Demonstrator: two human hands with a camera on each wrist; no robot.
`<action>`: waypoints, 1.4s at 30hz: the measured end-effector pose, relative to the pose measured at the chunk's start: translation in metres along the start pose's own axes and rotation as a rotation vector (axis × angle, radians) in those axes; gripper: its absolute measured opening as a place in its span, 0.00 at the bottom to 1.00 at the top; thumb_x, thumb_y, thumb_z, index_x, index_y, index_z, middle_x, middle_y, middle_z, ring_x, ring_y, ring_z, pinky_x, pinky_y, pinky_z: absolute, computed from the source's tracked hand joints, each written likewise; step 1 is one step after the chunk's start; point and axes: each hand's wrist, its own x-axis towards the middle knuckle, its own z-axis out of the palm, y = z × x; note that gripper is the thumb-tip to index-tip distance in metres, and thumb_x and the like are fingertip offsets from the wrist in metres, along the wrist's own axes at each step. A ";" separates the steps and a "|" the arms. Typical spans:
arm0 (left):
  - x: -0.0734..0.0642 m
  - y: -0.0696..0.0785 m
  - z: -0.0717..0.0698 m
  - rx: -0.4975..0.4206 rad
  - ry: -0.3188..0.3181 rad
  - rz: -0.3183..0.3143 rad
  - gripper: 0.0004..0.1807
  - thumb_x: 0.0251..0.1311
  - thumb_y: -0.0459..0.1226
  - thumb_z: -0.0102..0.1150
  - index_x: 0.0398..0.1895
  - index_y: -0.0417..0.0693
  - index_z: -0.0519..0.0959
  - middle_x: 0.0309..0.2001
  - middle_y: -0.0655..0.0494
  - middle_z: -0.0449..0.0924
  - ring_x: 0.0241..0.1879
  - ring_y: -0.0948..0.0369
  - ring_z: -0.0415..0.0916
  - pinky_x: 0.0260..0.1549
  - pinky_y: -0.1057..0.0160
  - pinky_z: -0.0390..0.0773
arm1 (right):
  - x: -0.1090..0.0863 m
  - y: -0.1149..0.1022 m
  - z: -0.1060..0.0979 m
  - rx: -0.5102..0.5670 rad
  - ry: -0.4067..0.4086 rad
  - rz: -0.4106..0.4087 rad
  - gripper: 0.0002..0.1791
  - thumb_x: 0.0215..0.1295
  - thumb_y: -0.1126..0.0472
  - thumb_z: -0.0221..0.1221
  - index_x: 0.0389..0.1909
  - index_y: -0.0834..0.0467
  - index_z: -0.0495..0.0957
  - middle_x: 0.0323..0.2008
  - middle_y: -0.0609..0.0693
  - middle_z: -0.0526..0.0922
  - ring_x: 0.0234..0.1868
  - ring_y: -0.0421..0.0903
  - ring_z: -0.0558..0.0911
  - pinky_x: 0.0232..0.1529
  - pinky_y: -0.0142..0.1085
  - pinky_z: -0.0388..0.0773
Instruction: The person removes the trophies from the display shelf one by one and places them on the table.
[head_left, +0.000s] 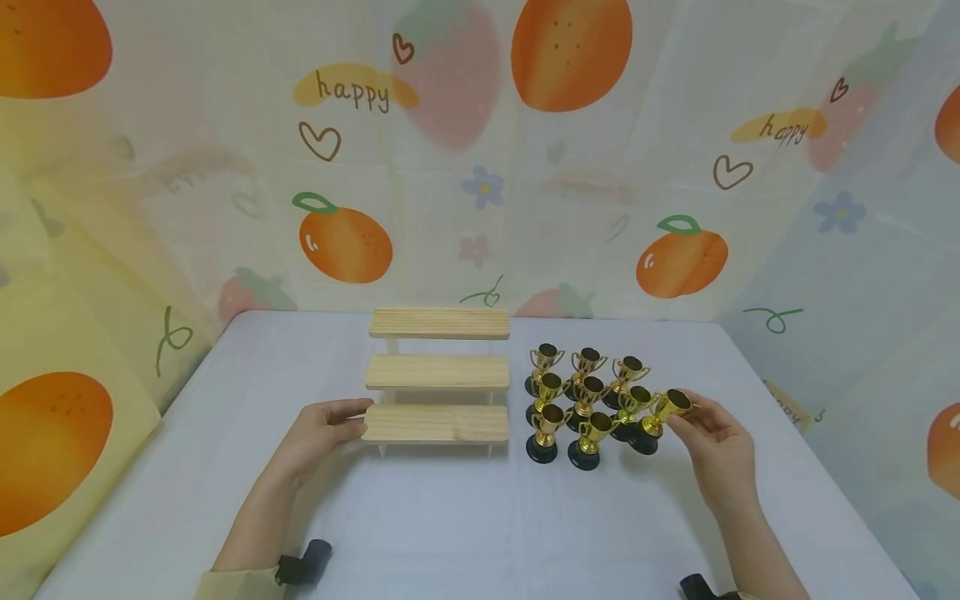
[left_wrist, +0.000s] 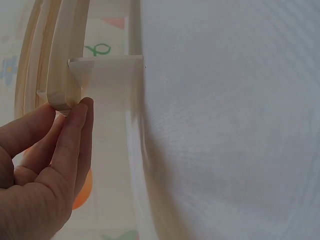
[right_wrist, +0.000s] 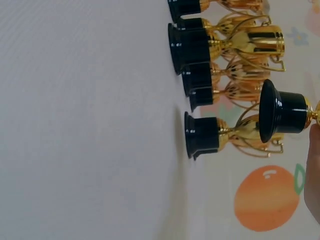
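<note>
A three-tier display stand with pale wooden boards [head_left: 437, 372] stands on the white table. My left hand [head_left: 317, 435] is at the left end of its lowest board [head_left: 437, 425]. In the left wrist view, the thumb and fingers of that hand pinch the board's corner. At the right, my right hand [head_left: 717, 454] grips a small gold trophy cup [head_left: 651, 429] with a black base. The right wrist view shows this trophy's base [right_wrist: 286, 113] raised off the tabletop and slightly tilted. Several matching trophies [head_left: 587, 404] stand upright close by, left of the hand.
White cloth covers the table [head_left: 450, 533]. Behind it hangs a fruit-patterned curtain [head_left: 570, 217], which also closes off both sides. Clear supports [left_wrist: 107, 75] hold up the stand's boards. Black straps [head_left: 303, 564] sit at the wrists.
</note>
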 end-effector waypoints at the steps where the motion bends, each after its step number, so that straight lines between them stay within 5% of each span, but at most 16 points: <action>1: 0.000 0.000 0.000 0.002 0.001 -0.001 0.26 0.66 0.34 0.57 0.67 0.36 0.71 0.65 0.36 0.74 0.52 0.63 0.79 0.46 0.72 0.77 | 0.000 0.002 -0.001 -0.004 -0.012 -0.002 0.19 0.63 0.73 0.61 0.51 0.52 0.82 0.40 0.35 0.87 0.42 0.30 0.83 0.48 0.20 0.79; 9: 0.001 -0.002 0.001 0.025 0.015 -0.016 0.26 0.66 0.34 0.57 0.66 0.36 0.71 0.66 0.36 0.73 0.55 0.58 0.78 0.51 0.65 0.79 | 0.000 0.015 -0.008 -0.053 -0.085 -0.007 0.18 0.63 0.73 0.60 0.50 0.51 0.82 0.42 0.33 0.87 0.43 0.29 0.84 0.48 0.20 0.79; 26: 0.002 -0.002 0.002 0.013 0.010 -0.012 0.26 0.66 0.34 0.57 0.66 0.35 0.71 0.66 0.35 0.73 0.55 0.58 0.79 0.50 0.67 0.79 | 0.005 0.035 -0.020 -0.103 -0.222 0.016 0.21 0.65 0.74 0.58 0.52 0.50 0.80 0.43 0.34 0.86 0.43 0.30 0.82 0.46 0.23 0.80; 42: 0.003 -0.004 0.000 0.001 0.000 -0.002 0.27 0.65 0.34 0.58 0.67 0.36 0.70 0.65 0.36 0.74 0.53 0.61 0.79 0.48 0.71 0.78 | 0.007 0.042 -0.020 -0.102 -0.255 0.029 0.20 0.64 0.74 0.58 0.51 0.49 0.81 0.45 0.33 0.86 0.45 0.30 0.83 0.46 0.23 0.80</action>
